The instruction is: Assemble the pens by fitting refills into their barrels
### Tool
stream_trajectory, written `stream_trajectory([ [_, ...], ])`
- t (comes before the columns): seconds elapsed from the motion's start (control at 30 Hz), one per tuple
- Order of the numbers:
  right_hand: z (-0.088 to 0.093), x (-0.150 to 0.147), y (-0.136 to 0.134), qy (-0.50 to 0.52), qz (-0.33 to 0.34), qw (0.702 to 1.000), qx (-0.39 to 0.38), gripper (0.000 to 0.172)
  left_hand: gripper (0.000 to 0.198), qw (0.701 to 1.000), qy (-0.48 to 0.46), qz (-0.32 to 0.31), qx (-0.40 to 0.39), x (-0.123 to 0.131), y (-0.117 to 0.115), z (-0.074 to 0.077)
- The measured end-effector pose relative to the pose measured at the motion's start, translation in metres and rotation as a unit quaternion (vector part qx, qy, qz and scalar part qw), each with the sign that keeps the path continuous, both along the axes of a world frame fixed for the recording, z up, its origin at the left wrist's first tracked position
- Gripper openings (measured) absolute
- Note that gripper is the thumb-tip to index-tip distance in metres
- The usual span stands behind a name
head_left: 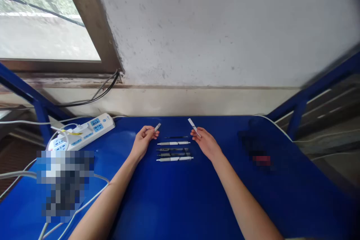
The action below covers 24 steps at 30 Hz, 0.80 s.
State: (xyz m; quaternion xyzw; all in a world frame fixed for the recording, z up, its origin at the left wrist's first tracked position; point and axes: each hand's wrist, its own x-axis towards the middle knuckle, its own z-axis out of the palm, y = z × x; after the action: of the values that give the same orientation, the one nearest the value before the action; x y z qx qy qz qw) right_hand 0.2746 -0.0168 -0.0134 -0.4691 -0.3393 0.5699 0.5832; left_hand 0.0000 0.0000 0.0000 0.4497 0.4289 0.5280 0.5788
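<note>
My left hand (pixel 144 139) is closed on a short greyish pen barrel piece (pixel 158 127), its end sticking out past the fingertips. Between the fingers of my right hand (pixel 207 142) is a white pen barrel piece (pixel 192 123), tilted up to the left. The two pieces are apart. On the table between the hands lies a thin dark pen refill (pixel 176 137). Below it, a white-and-grey pen (pixel 173 143) lies sideways, followed by two dark pens (pixel 173 149) and another white-and-grey pen (pixel 174 159) nearest me, all roughly parallel.
A white power strip (pixel 97 126) with cables sits at the back left of the blue table (pixel 174 202). Blurred-out items (pixel 66 183) lie in front of it, with a loose white cable (pixel 92 198). A dark and red object (pixel 261 160) is at right. The wall (pixel 197 37) rises behind.
</note>
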Motion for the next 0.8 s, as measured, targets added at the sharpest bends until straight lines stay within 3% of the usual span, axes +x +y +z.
stream_trajectory([
  [0.33, 0.004, -0.003, -0.001, 0.017, 0.05, 0.998, -0.034, 0.031, 0.038, 0.998, -0.059, -0.016, -0.016, 0.001, 0.0, 0.003],
  [0.8, 0.013, -0.011, -0.006, 0.043, 0.042, 0.997, -0.037, 0.032, 0.028, 0.999, -0.006, -0.038, -0.002, -0.003, 0.002, 0.001],
])
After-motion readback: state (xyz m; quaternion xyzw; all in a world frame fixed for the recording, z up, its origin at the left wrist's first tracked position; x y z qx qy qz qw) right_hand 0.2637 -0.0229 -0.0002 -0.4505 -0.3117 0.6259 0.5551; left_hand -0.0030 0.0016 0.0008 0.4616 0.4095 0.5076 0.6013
